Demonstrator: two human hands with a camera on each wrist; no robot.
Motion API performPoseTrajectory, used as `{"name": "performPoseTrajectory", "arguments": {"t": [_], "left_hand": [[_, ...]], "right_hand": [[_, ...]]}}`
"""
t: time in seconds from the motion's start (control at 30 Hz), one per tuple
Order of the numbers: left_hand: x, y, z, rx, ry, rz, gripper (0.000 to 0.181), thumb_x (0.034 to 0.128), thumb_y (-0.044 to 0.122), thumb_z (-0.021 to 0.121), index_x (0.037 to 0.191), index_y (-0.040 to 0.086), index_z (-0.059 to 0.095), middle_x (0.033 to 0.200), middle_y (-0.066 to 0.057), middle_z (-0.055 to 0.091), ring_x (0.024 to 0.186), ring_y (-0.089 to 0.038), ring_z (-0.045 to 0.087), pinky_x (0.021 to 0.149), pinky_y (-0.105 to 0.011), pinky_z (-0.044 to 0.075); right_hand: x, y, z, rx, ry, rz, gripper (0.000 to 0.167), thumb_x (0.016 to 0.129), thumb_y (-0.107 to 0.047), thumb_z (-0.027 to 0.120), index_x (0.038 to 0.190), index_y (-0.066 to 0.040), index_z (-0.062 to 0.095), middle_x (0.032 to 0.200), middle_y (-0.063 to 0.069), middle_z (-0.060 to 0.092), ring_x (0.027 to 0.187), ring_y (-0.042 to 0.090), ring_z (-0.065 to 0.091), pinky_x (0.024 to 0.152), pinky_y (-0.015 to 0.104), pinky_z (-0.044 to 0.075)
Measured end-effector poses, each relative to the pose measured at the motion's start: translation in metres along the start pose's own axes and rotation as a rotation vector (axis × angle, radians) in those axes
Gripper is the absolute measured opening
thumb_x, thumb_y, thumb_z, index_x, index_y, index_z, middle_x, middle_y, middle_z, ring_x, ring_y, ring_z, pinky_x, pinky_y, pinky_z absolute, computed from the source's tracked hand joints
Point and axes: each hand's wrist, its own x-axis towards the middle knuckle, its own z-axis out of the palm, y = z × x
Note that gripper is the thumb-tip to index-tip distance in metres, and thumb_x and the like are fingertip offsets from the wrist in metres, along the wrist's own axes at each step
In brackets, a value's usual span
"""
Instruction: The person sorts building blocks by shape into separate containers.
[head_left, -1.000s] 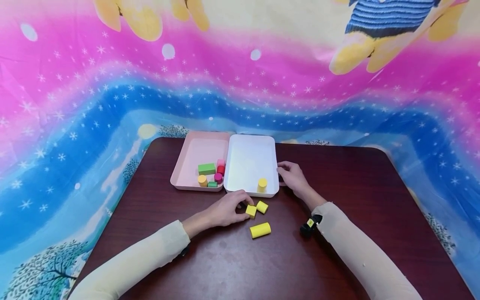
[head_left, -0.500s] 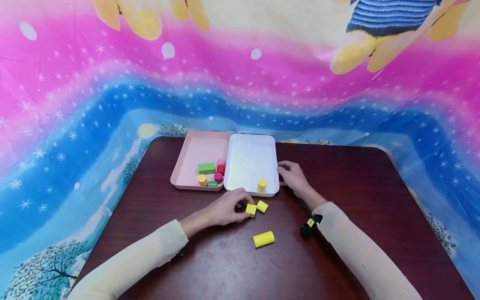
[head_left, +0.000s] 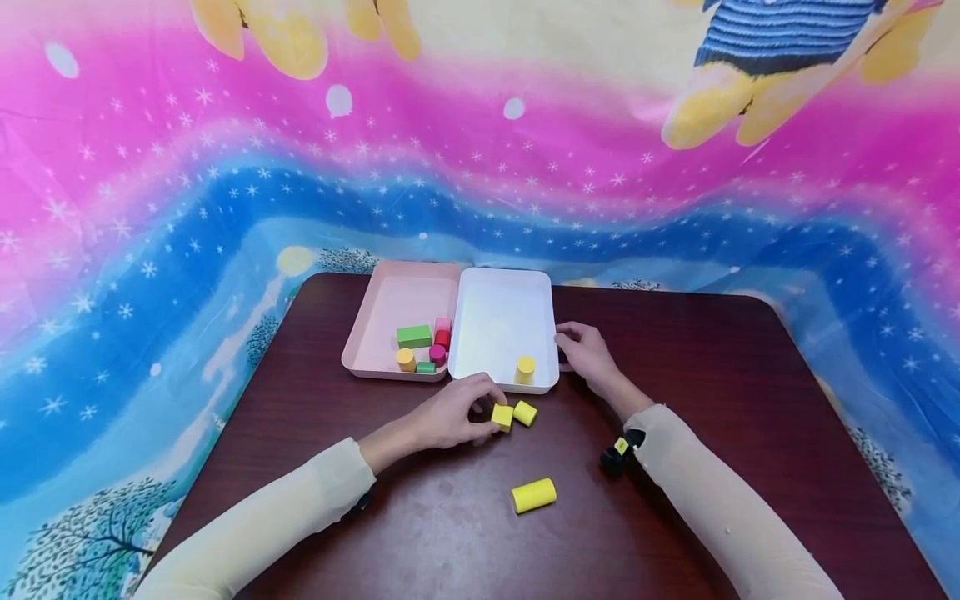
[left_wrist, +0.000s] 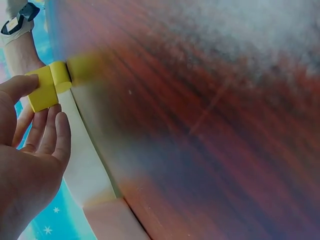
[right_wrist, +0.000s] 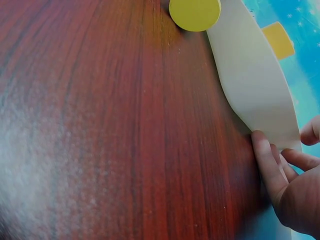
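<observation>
My left hand (head_left: 459, 413) pinches a small yellow cube-shaped block (head_left: 502, 417) between thumb and fingers, just in front of the white tray (head_left: 501, 317). Close beside that block lies a short yellow cylinder block (head_left: 525, 413); both also show in the left wrist view, where the cube's flat face (left_wrist: 43, 92) lies under the thumb. At the tray's right side, my right hand (head_left: 591, 358) holds the edge, its fingers (right_wrist: 269, 162) against the outer wall. A longer yellow cylinder block (head_left: 534, 495) lies on its side nearer the person.
A yellow cylinder block (head_left: 525, 369) stands upright inside the white tray near its front right corner. Left of it, the pink tray (head_left: 375, 325) contains several green, red, pink and yellow blocks. Both trays sit on a dark wooden table (head_left: 675, 350), with a patterned cloth behind.
The long yellow cylinder has rolled toward the person and slightly right. My left hand has barely shifted, still pinching the cube; my right hand stays at the white tray's edge.
</observation>
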Motion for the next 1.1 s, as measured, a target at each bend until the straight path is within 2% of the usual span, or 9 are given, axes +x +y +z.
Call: {"name": "performPoseTrajectory", "arguments": {"t": [0.3,0.73,1.1], "left_hand": [[0.002,0.003,-0.006,-0.007,0.028,0.026,0.029,0.0945,0.016,0.082,0.12,0.011,0.068,0.117,0.001,0.065,0.103,-0.012,0.065,0.09,-0.027,0.059],[0.009,0.004,-0.022,-0.014,0.081,0.0,0.032,0.0934,0.02,0.084,0.121,0.014,0.068,0.117,0.004,0.064,0.109,-0.014,0.067,0.096,-0.028,0.058],[0.019,0.007,-0.04,-0.044,0.157,-0.019,0.034,0.0918,0.016,0.085,0.121,0.014,0.068,0.117,0.003,0.064,0.111,-0.025,0.069,0.096,-0.037,0.06]], "right_hand": [[0.0,0.002,0.0,-0.001,0.002,-0.005,0.039,0.111,-0.021,0.052,0.146,-0.003,0.058,0.138,0.019,0.059,0.124,0.034,0.063,0.081,0.041,0.065],[0.001,0.003,-0.001,-0.001,-0.002,-0.01,0.04,0.112,-0.021,0.051,0.147,-0.003,0.057,0.14,0.02,0.059,0.125,0.035,0.062,0.082,0.041,0.065],[0.0,0.002,0.0,0.001,0.004,-0.011,0.04,0.111,-0.021,0.052,0.147,-0.003,0.057,0.14,0.019,0.059,0.124,0.035,0.063,0.081,0.041,0.065]]}}
